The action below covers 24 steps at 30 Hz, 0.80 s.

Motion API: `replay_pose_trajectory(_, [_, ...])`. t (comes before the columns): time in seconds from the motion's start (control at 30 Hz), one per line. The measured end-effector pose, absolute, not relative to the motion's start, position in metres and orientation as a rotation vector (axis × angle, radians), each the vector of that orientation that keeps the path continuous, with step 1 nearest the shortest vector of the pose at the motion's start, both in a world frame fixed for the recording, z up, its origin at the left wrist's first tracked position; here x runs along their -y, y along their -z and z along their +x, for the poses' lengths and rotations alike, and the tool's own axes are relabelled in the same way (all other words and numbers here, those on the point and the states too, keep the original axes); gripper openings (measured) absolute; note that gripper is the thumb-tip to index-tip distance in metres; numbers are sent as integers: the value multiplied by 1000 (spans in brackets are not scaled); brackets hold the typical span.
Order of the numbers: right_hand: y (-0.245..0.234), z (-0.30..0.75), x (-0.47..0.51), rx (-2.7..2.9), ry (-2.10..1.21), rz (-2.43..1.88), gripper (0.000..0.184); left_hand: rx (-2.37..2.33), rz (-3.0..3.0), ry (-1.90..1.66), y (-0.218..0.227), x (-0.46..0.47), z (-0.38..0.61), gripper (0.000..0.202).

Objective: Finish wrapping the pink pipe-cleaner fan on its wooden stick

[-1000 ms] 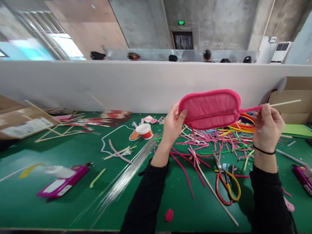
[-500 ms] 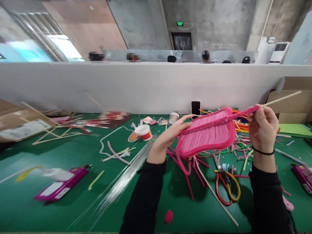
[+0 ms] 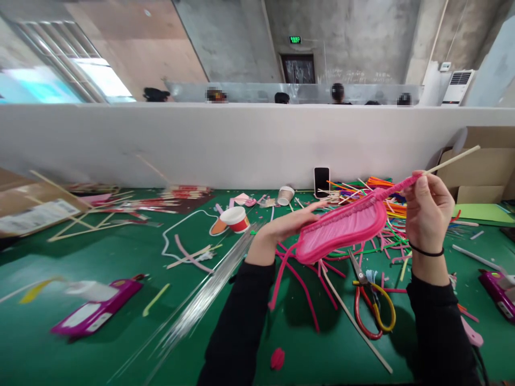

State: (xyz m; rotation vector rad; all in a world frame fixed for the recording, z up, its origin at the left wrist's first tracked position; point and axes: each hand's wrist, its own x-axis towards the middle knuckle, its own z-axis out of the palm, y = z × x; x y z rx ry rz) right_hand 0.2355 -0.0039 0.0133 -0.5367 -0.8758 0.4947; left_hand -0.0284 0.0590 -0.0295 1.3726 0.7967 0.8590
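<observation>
A pink, rounded fan-like piece (image 3: 350, 225) is held up above the table, with a fuzzy pipe-cleaner rim, a glossy pink panel and a ridge along its middle. My right hand (image 3: 430, 209) pinches its pink-wrapped handle, where a bare wooden stick (image 3: 456, 158) juts out to the upper right. At the left end, my left hand (image 3: 292, 225) grips the far edge; some of its fingers are hidden behind the piece. Loose pink pipe cleaners (image 3: 308, 295) trail below. Scissors (image 3: 363, 279) with red and yellow handles lie beneath, near a thin wooden strip (image 3: 356, 321).
Purple glue guns (image 3: 98, 311) lie at left and right (image 3: 497, 289). Clear thin rods (image 3: 201, 300), a red-white paper cup (image 3: 236, 220) and a pink scrap (image 3: 277, 358) are on the green table. Coloured pipe cleaners, a phone (image 3: 322, 181) and a cardboard box (image 3: 478, 161) stand farther back.
The fan-like piece has tilted so its panel looks narrower, and its handle end has come slightly left and down with my right hand. A dangling pink pipe cleaner has swung left.
</observation>
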Motion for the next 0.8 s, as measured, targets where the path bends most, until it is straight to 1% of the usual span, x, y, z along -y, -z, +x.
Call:
replay_pose_trajectory(0.07, [-12, 236, 1, 779, -455, -530, 15, -833, 1350, -884, 32, -65, -30, 59])
replay_pose_trajectory(0.2, [-10, 240, -6, 646, -407, -513, 19, -741, 1464, -1040, 34, -67, -30, 82])
replay_pose_trajectory(0.27, [-9, 242, -9, 619, -402, -532, 23, -743, 1608, -1110, 32, -66, -27, 87])
replay_pose_trajectory(0.37, [-8, 244, -10, 614, -418, -551, 26, -854, 1748, -1290, 30, -69, -23, 73])
replay_pose_trajectory(0.5, [-9, 243, -8, 662, -497, -560, 24, -945, 1736, -1528, 34, -77, -24, 50])
replay_pose_trajectory(0.53, [-9, 243, -7, 685, -519, -563, 24, -939, 1716, -1555, 35, -78, -24, 47])
replay_pose_trajectory(0.67, [-12, 240, -1, 763, -540, -582, 22, -866, 1549, -1609, 37, -77, -21, 54])
replay_pose_trajectory(0.8, [-13, 235, 2, 838, -563, -617, 21, -708, 1225, -1614, 29, -71, -17, 54])
